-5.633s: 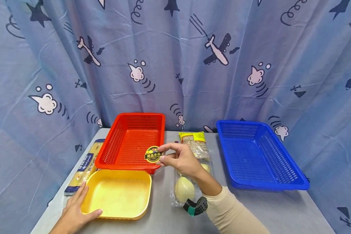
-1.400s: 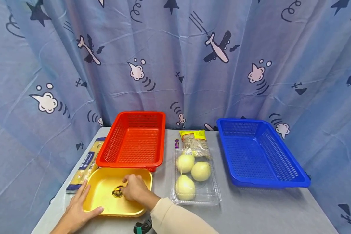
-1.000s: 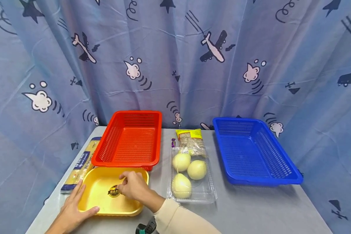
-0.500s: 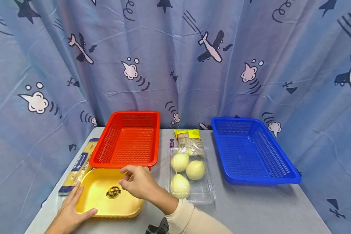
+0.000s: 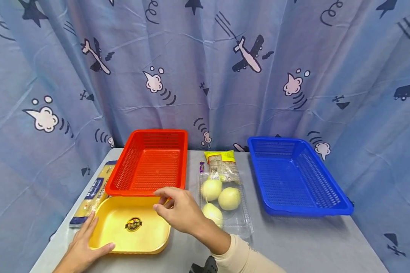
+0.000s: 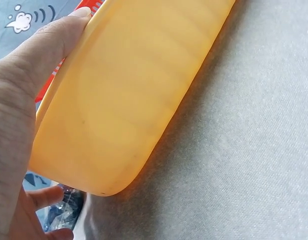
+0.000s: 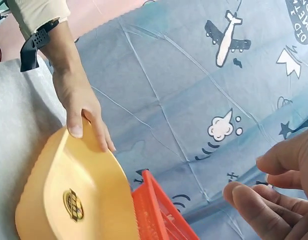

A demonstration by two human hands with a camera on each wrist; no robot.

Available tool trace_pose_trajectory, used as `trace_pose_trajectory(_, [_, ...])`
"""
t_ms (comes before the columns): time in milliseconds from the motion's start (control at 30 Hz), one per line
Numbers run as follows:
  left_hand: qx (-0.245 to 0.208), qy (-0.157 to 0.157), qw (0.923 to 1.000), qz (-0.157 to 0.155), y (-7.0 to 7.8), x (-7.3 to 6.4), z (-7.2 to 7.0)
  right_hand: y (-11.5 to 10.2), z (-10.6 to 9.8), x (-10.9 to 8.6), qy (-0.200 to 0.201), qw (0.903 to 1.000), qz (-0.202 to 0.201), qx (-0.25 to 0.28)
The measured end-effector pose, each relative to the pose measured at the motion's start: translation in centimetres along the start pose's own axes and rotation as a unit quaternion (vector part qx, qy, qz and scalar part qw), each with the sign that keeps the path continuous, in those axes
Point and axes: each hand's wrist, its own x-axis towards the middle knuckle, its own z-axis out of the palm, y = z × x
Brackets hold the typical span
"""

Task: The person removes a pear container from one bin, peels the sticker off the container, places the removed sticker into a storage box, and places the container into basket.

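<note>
A round black-and-gold fruit label lies flat on the inner floor of a yellow plastic tub. My left hand rests on the tub's near-left corner, thumb at the front rim and straight fingers along the left side. In the left wrist view the thumb lies along the rim and other fingers spread loosely below. Past the tub's right rim hovers my right hand, fingers loosely bent with nothing between them; the right wrist view shows thumb and fingertips apart. It partly covers a clear clamshell box of pale pears.
Behind the tub stands a red mesh basket, with a long yellow-and-blue food packet to its left. A yellow-topped bag and a small purple-wrapped sweet lie behind the box. A blue basket stands at the right, before a curtain.
My right hand brought the label from over the red basket into the tub, pressed it to the floor, let go, then rose and drew back right. The left hand stayed at the tub.
</note>
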Motion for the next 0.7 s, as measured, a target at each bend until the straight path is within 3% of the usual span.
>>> trace_pose_trajectory(133, [0.000,0.003,1.0000,0.002,0.1,0.0,0.2,-0.1,-1.2,-0.7,0.016,0.9998,-0.009,-0.002])
trace_pose_trajectory(367, [0.005,-0.024,0.9994,-0.026,0.1,0.2,0.1,0.0,-2.9,-1.7,0.047,0.9980,-0.041,0.006])
trace_pose_trajectory(700, [0.011,-0.025,0.9993,-0.027,0.1,0.3,-0.1,0.5,-5.2,-2.9,0.108,0.9939,-0.013,0.020])
